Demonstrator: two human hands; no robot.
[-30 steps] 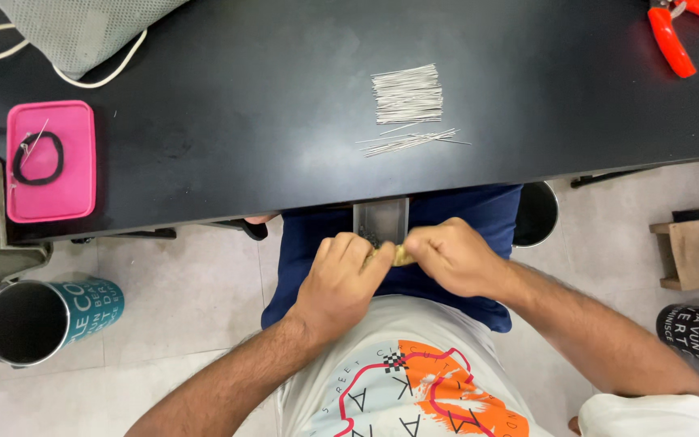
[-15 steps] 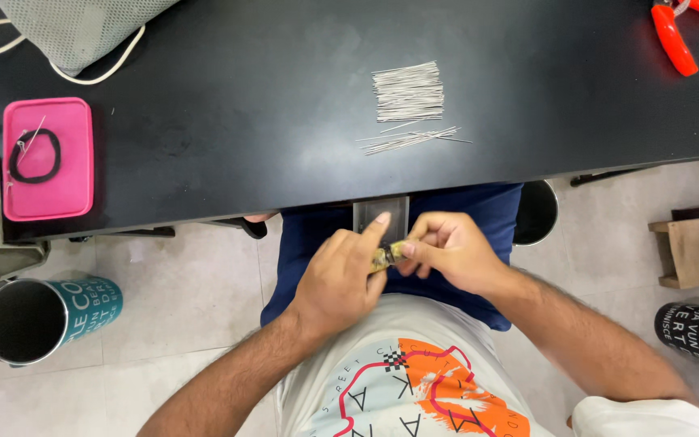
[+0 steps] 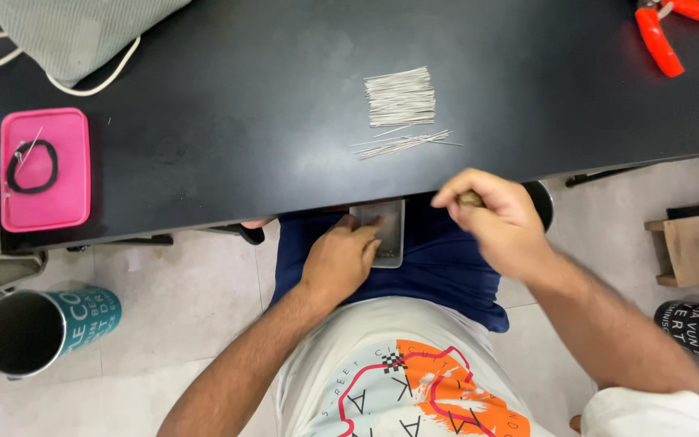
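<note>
Nearest the camera, the left hand [image 3: 340, 260] lay flat, fingers together, on a small grey metal tray [image 3: 385, 235] that rested on the person's lap against the blue shorts [image 3: 446, 263]. The fingertips covered the tray's near left corner; whatever lay inside the tray could not be made out. The tray's long side ran away from the body, its far end tucked under the table edge.

Just to the right and a little farther out, the right hand [image 3: 497, 214] was closed, fingers pinched on a small tan piece [image 3: 470, 198] whose end peeked out between thumb and forefinger. The piece was blurred; it seemed to point left, towards the tray, but its full length was hidden in the fist.

Beyond the hands stretched the black table [image 3: 228, 121]. On it a loose fan of thin white sticks [image 3: 404, 145] lay with their long axes running left to right, and just behind them a tidy bundle of white sticks [image 3: 400, 96] lay the same way.

At the table's left edge a pink tray [image 3: 62, 198] held a black loop band [image 3: 31, 167] and a thin pin. Red-handled pliers [image 3: 665, 28] lay at the far right corner, and a grey mesh bag [image 3: 82, 28] at the far left.

On the floor to the left stood a teal metal cup [image 3: 42, 328], its dark inside unreadable.
</note>
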